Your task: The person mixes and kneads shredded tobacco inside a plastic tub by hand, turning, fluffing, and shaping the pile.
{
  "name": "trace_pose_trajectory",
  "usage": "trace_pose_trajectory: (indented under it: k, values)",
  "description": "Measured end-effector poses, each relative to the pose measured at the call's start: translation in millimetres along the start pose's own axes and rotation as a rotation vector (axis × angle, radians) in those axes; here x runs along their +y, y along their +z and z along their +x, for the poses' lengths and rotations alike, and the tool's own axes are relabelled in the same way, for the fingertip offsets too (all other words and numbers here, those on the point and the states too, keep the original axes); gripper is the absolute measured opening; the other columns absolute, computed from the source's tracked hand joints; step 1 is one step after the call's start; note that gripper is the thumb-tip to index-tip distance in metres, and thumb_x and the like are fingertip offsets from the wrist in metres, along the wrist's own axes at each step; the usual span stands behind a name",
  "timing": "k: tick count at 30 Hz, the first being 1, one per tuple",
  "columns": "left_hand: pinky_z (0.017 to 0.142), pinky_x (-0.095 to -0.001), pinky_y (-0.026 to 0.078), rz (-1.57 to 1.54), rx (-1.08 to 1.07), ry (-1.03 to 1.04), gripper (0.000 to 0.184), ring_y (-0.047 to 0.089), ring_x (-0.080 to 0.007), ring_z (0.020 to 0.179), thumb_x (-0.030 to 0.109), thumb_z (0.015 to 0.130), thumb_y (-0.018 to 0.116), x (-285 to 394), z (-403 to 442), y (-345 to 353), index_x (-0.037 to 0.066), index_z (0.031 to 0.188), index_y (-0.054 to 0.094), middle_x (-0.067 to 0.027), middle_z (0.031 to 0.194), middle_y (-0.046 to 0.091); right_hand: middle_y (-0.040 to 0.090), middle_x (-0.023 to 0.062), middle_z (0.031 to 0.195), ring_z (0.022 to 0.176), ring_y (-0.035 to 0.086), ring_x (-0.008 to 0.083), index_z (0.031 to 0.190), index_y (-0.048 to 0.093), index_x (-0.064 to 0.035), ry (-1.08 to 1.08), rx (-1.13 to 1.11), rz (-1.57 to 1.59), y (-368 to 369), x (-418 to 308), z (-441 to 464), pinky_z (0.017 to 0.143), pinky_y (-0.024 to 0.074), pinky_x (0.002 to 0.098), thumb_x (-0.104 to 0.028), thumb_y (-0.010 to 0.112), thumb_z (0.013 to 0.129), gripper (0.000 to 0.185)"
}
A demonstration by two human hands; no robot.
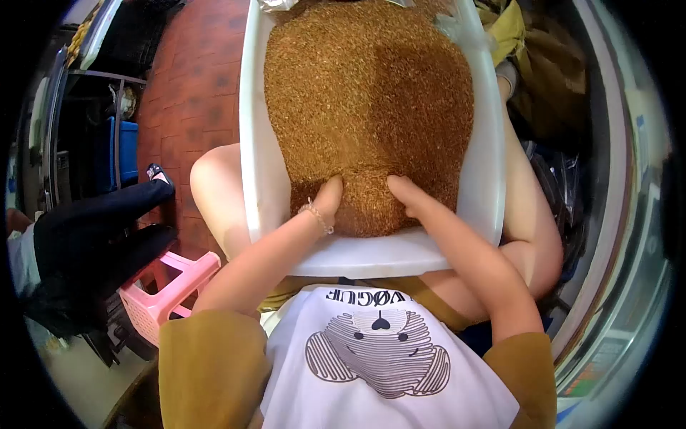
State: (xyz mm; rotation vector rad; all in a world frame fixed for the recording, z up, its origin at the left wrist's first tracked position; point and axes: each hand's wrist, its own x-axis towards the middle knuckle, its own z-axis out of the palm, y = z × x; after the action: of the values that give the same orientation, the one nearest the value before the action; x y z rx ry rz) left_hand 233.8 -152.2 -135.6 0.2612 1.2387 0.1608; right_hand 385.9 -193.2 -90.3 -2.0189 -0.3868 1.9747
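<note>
A long white plastic tub [343,259] sits between my bare knees, heaped with loose, fine brown dried bits [357,93] that look like grain or dried petals; I cannot tell which. My left hand [330,194], with a bead bracelet [316,216] at the wrist, is sunk into the near part of the heap. A little to its right, my right hand [407,191] is pushed in as well. Both hands have their fingers buried and hidden. Between them rises a small mound of the same brown bits.
On the left, a person in dark trousers [93,207] sits near a pink plastic stool [171,286]. A blue bin [125,150] stands beyond, by red floor tiles [193,79]. Brown sacks [550,79] lie at the right, beside a glass-fronted case [629,286]. Clear plastic [277,4] shows at the tub's far end.
</note>
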Motion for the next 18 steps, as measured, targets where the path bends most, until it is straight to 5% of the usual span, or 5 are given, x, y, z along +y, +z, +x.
trace_pose_trajectory:
  k: [1,6,9,12,18]
  values:
    - [0.095,-0.0396,0.040,-0.099,-0.004,0.030,0.048,0.053,-0.0277,0.106,0.030,0.091,0.022,-0.3,-3.9,4.1,-0.001,0.124,0.040,-0.0177,0.117,0.052,0.047,0.0136,0.123,0.114,0.047,0.0246,0.124,0.040,0.0018,-0.030,-0.085,0.326,6.1,25.4,45.2,0.092,0.0402,0.0380,-0.027,0.033,0.084,0.049]
    - [0.091,-0.0398,0.041,-0.463,-0.037,0.220,0.049,0.053,-0.0273,0.104,0.035,0.089,0.026,14.1,-25.6,34.5,0.001,0.117,0.046,-0.0152,0.115,0.053,0.056,0.0122,0.110,0.098,0.056,0.0245,0.116,0.047,-0.0006,-0.172,-0.079,0.818,33.9,13.8,53.5,0.088,0.0439,0.0396,-0.022,0.029,0.090,0.039]
    - [0.087,-0.0378,0.043,-0.571,-0.070,0.466,0.042,0.054,-0.0248,0.098,0.033,0.087,0.034,6.2,-8.8,37.3,0.002,0.111,0.050,-0.0126,0.109,0.056,0.059,0.0094,0.104,0.093,0.058,0.0221,0.110,0.051,-0.0026,-0.288,0.066,0.990,45.9,-9.0,29.4,0.085,0.0453,0.0368,-0.025,0.030,0.091,0.037]
    - [0.083,-0.0354,0.044,-0.615,-0.003,0.695,0.036,0.055,-0.0218,0.093,0.029,0.082,0.042,20.1,3.8,47.5,0.004,0.104,0.053,-0.0091,0.104,0.057,0.059,0.0092,0.102,0.092,0.059,0.0224,0.105,0.053,-0.0036,-0.471,-0.058,1.165,45.0,-40.6,18.6,0.082,0.0477,0.0356,-0.028,0.029,0.089,0.038]
    - [0.089,-0.0369,0.042,-0.591,-0.195,1.083,0.042,0.053,-0.0225,0.100,0.025,0.082,0.035,104.8,-27.2,90.6,0.000,0.112,0.052,-0.0137,0.110,0.055,0.058,0.0116,0.101,0.090,0.059,0.0241,0.102,0.051,-0.0028,-0.768,-0.193,1.246,25.7,-123.3,0.8,0.079,0.0499,0.0389,-0.029,0.031,0.086,0.036]
